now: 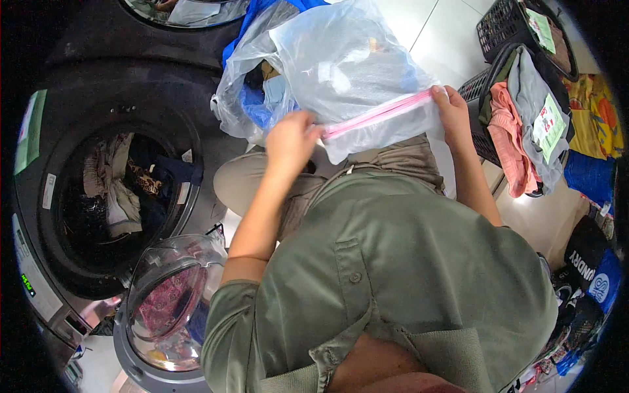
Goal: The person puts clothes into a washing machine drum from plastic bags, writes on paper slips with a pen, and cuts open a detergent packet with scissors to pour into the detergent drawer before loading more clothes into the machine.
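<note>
Over my lap a translucent white zip bag (354, 69) is spread out, its pink zipper strip (378, 113) running along the near edge. My left hand (292, 140) pinches the zipper's left end between thumb and fingers. At the opposite end, my right hand (451, 109) grips the bag's corner with the thumb on top. Whether anything lies inside this bag is hard to tell. Just left of it stands an opened clear plastic bag (228, 103) with blue plastic and folded cloth showing in its mouth.
On my left, a black front-loading machine (54, 127) has clothes (118, 186) in its drum. Its round glass door (167, 304) hangs open near my left elbow. To the right, a black basket (479, 113) holds folded clothes bearing a green note (549, 128); another basket (496, 32) stands beyond.
</note>
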### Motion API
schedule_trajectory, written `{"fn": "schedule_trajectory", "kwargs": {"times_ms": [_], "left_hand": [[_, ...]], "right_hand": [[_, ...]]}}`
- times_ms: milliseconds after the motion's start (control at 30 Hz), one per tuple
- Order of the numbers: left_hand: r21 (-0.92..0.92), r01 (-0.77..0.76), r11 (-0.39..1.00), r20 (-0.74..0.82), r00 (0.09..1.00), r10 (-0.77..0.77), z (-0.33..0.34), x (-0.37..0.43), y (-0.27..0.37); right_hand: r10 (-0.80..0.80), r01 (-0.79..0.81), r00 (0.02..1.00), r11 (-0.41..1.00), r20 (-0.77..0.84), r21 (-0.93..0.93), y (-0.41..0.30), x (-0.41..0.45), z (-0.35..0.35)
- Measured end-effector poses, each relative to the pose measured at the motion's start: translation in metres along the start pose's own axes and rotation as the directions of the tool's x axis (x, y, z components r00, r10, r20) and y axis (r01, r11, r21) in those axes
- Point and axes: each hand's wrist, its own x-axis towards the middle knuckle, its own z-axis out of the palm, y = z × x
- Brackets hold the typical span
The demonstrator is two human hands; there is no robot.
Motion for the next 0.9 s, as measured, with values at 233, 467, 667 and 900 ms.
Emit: {"fn": "schedule_trajectory", "kwargs": {"times_ms": [233,467,667,900], "left_hand": [[0.006,-0.361,0.933,-0.214,0.910,0.354,0.024,0.051,0.041],[-0.443,-0.259,0.858,-0.274,0.951,0.146,-0.044,0.099,0.041],[-0.619,-0.281,0.733,-0.179,0.960,0.217,-0.064,0.118,0.034],[-0.672,-0.294,0.680,-0.126,0.950,0.287,-0.066,0.111,0.054]], "right_hand": [[-0.817,0.707,0.533,0.290,0.218,-0.645,-0.034,-0.044,0.040],[-0.491,0.784,0.548,0.019,0.677,-0.621,-0.028,-0.066,0.058],[-0.372,0.750,0.611,-0.009,0.698,-0.661,-0.046,-0.073,0.061],[-0.639,0.758,0.510,0.018,0.576,-0.652,-0.058,-0.055,0.110]]}}
